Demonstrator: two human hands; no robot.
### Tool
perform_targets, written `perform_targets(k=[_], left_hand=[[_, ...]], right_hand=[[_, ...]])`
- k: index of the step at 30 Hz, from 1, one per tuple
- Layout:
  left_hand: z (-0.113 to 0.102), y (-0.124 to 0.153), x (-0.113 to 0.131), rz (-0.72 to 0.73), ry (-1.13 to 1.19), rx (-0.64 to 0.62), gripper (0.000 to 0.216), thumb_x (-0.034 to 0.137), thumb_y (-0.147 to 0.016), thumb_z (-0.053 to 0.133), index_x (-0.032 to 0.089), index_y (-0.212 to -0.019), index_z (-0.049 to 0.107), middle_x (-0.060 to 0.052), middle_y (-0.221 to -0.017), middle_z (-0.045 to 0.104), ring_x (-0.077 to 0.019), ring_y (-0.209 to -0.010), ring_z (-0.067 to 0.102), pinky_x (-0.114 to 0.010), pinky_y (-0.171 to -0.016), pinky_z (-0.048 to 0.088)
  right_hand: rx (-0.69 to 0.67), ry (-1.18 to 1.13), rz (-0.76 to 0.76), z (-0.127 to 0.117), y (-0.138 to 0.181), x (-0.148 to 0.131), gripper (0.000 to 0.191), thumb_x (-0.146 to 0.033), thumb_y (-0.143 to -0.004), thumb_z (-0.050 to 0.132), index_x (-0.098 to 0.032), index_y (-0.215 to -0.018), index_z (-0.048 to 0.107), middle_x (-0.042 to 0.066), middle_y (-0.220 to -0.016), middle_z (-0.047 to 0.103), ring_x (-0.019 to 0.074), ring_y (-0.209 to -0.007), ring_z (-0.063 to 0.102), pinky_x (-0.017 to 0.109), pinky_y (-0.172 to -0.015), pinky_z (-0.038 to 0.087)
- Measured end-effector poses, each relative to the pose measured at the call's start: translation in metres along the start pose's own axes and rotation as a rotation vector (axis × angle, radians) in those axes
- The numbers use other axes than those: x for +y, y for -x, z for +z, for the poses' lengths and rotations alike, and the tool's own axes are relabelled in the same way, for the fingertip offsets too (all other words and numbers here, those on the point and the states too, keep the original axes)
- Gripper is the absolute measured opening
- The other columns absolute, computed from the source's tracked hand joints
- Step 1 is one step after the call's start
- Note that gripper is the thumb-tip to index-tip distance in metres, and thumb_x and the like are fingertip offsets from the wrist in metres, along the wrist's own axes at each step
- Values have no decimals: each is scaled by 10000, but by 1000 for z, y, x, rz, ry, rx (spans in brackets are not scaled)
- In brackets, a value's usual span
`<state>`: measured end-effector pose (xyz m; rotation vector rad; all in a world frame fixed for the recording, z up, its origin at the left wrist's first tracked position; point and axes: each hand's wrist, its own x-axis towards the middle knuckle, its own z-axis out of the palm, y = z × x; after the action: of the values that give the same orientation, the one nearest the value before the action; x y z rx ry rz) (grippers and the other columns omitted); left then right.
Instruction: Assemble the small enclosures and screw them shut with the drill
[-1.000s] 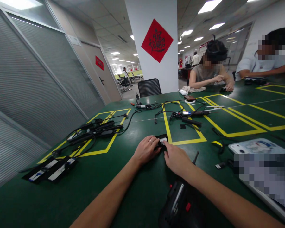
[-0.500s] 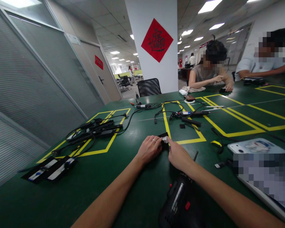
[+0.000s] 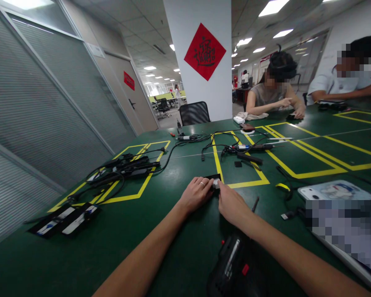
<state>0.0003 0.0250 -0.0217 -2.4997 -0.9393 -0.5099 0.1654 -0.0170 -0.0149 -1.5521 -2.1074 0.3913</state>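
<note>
My left hand (image 3: 195,193), a ring on one finger, rests on the green table (image 3: 160,231) with its fingers curled onto a small flat black part with a white patch (image 3: 214,180). My right hand (image 3: 232,203) comes in from the right and its fingertips pinch the same part at the white patch. The part lies at the corner of a yellow tape rectangle (image 3: 244,183). Most of the part is hidden under my fingers.
A black power tool with a red button (image 3: 231,264) lies near my right forearm. Black cables and adapters (image 3: 123,169) lie left, flat black strips (image 3: 64,220) nearer. Soldering-type tools (image 3: 250,148) lie ahead. A phone (image 3: 334,190) sits right. Two people sit at the far right.
Both hands slid a little away from me along the table, and my right fingertips closed in onto the white patch of the small part.
</note>
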Motion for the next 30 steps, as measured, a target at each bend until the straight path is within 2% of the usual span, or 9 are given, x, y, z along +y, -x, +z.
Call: perform_targets(k=[6,10,14,18,23,30], left_hand=[[0,-3,0,59,77,-8,398,241,-856,451,115,-1231,403,-116,-945,548,-203,-836,545,-370,-763,488],[2,0,-1,26,156,-2,352,211,-841,469,126,-1182,441,-110,-977,535,-195,-871,533,-355,-786,494],[4,3,-2,-32,221,47,294,200,-814,503,147,-1102,478,-103,-999,536,-191,-906,543,-346,-788,511],[3,4,-2,-74,285,71,364,191,-792,530,161,-1146,450,-110,-1053,534,-194,-962,550,-355,-819,516],[1,3,-4,-69,355,54,481,152,-788,515,163,-1247,371,-120,-1135,516,-208,-1049,516,-376,-882,491],[0,3,-4,19,290,58,340,199,-816,500,138,-1149,465,-119,-1061,554,-210,-1001,530,-379,-875,488]], right_hand=[[-10,115,-29,0,2,-4,419,-97,-793,375,-97,-1211,404,136,-1027,579,232,-918,594,310,-764,455],[4,211,-43,-1,3,-6,433,-66,-765,381,-92,-1196,410,122,-1014,582,238,-842,611,325,-698,475],[37,279,-28,-4,4,-7,319,-77,-817,342,-130,-1108,459,95,-923,590,234,-757,618,328,-623,478],[95,337,38,-10,3,-10,202,-127,-854,343,-187,-986,482,65,-868,535,217,-666,602,312,-533,462],[150,369,8,-13,0,-11,197,-136,-858,351,-204,-989,481,84,-967,451,201,-733,577,292,-551,467],[100,328,-36,-8,-4,1,300,-28,-785,348,-205,-985,484,74,-949,464,198,-744,571,283,-582,464]])
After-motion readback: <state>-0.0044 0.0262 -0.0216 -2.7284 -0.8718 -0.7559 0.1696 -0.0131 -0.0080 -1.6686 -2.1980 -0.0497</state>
